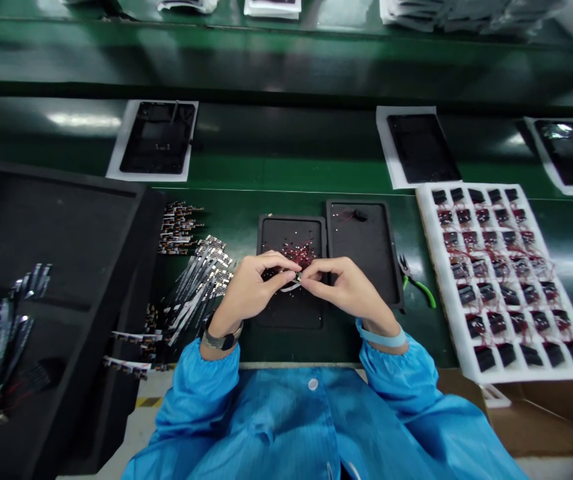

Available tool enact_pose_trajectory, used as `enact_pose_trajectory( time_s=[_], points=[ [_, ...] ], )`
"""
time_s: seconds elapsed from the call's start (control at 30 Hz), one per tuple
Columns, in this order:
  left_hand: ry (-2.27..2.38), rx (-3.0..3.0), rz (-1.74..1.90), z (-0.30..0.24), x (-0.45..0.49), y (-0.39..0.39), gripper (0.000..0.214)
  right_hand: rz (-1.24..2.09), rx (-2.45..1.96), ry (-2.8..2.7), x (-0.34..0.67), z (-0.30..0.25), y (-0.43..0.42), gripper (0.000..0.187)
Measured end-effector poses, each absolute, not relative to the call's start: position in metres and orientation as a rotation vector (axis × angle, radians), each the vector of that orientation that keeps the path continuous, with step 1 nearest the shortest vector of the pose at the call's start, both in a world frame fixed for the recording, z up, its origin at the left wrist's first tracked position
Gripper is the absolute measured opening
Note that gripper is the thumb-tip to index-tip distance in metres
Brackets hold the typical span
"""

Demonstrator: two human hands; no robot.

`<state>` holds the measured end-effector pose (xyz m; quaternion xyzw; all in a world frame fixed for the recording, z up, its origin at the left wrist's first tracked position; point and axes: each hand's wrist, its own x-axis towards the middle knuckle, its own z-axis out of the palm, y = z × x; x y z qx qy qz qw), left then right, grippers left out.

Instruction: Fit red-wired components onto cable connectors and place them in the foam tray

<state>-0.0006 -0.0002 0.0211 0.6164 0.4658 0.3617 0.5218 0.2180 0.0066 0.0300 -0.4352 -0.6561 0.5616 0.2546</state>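
Over the left black tray (290, 317), my left hand (256, 283) and my right hand (339, 283) meet fingertip to fingertip. Both pinch a small part with a pale curved strip (291, 287); the fingers cover most of it, so its exact kind does not show. Just beyond the fingertips lies a heap of tiny red and black wired pieces (300, 252). Left of my left hand is a fanned pile of flat flex cables with small boards (201, 280). Right of my right hand, a second black tray (361, 260) holds a black piece with red wires (360, 215).
Green-handled pliers (419, 283) lie beside the right tray. A white foam tray (511, 283) of black wired parts stands at right. Large black bins (61, 200) with flex cables stand at left. Dark flat panels (159, 138) on white sheets line the back.
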Motion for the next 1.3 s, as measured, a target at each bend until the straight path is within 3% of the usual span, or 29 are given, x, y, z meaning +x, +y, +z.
enact_pose_trajectory(
  time_s=[1.3],
  points=[
    [1.050, 1.398, 0.710, 0.0192, -0.0094, 0.0009, 0.009, 1.813, -1.169, -1.762, 0.2217, 0.0244, 0.0097, 0.024]
  ],
)
